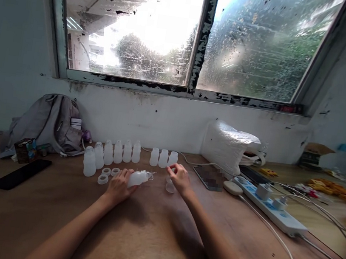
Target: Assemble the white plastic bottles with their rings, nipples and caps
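I count two bare hands over the middle of the brown wooden tabletop, both forearms coming in across its front edge. The left hand has its fingers clamped around one bottle, frosted white and tilted on its side, a thin clear piece at its mouth pointing right. The thumb and forefinger of the right hand are close together; I cannot tell whether anything is between them. Under that hand stands a clear cup, smooth and round.

Just left of the left hand I make out at least three white rings; the hand may hide more. One flat black phone lies toward the left edge, a second phone right of centre. Near the right edge runs one long white power strip with two blocky plugs, beside a rounded white pad.

Farther back, I count six capped bottles in a curved row, then three open-topped ones. By the back edge sit a soft grey backpack and a shiny, puffy white bag; behind them, a window has two grimy panes.
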Available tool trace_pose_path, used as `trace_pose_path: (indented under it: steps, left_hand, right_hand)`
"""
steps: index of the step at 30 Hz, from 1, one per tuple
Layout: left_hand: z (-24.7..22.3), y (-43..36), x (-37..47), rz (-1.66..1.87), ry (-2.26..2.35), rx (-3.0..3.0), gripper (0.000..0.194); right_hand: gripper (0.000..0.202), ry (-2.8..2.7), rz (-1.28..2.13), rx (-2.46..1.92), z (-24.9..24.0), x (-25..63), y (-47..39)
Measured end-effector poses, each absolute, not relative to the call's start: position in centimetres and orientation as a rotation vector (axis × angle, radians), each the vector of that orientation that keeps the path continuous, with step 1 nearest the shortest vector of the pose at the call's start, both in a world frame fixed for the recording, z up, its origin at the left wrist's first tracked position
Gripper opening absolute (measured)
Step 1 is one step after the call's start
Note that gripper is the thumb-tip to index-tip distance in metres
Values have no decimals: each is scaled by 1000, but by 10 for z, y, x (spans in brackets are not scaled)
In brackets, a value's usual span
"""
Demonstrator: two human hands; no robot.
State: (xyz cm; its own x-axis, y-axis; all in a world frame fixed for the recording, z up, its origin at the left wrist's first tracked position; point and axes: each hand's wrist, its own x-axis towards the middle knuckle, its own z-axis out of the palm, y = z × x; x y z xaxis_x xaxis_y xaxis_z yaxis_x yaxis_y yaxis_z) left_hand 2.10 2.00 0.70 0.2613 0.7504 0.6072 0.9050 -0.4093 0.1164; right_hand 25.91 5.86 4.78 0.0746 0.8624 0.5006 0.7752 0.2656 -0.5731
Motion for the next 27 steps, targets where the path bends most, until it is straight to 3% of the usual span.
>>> trace_pose_path:
  steps: [5,7,12,20,27]
  left_hand:
    - [9,18,19,-907,-1514,-2329,41]
    - [10,17,20,-911,-1497,-2365,40]
    - [10,16,17,-937,-1437,-2402,36]
    - [7,16,16,-893,-1540,-2442,40]
    - [9,11,22,-882,-1566,-2460,37]
  right_hand:
    - [29,-1851,255,-1875,42,291,72]
    - [33,-1871,337,-1831,36,295,75]
    - [21,-1843,418,-1716,29,296,80]
    - [41,-1376,852,-1340,37,272,68]
    - [40,-1358,931,-1166,25,243,57]
